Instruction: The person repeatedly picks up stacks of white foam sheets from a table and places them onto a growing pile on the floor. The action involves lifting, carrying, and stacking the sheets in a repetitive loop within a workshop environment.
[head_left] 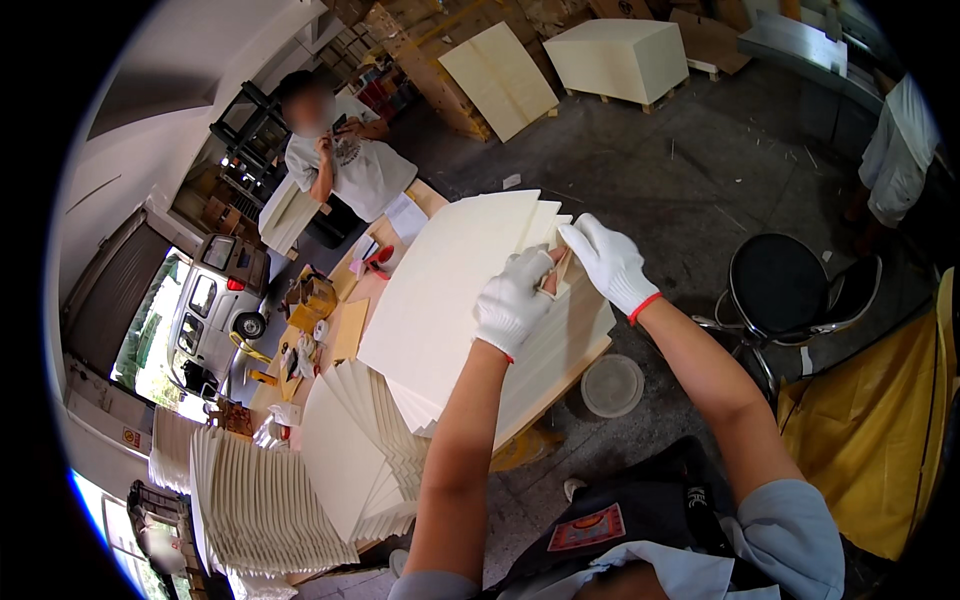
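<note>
A fanned pile of large cream-coloured boards lies on the wooden table in front of me. My left hand, in a white knitted glove with some fingertips bare, rests on the pile with its fingers bent at the boards' right edge. My right hand, gloved in white with a red cuff, is closed over the far right corner of the boards beside it. The undersides of both hands' grips are partly hidden. Nearer on the left, more thin cream boards lie spread in a fan.
Tall stacks of curved cream sheets stand at the near left. Bags, a carton and tools crowd the table's left side. A person stands beyond it. To the right are a round black stool, a lidded tub and a yellow sheet.
</note>
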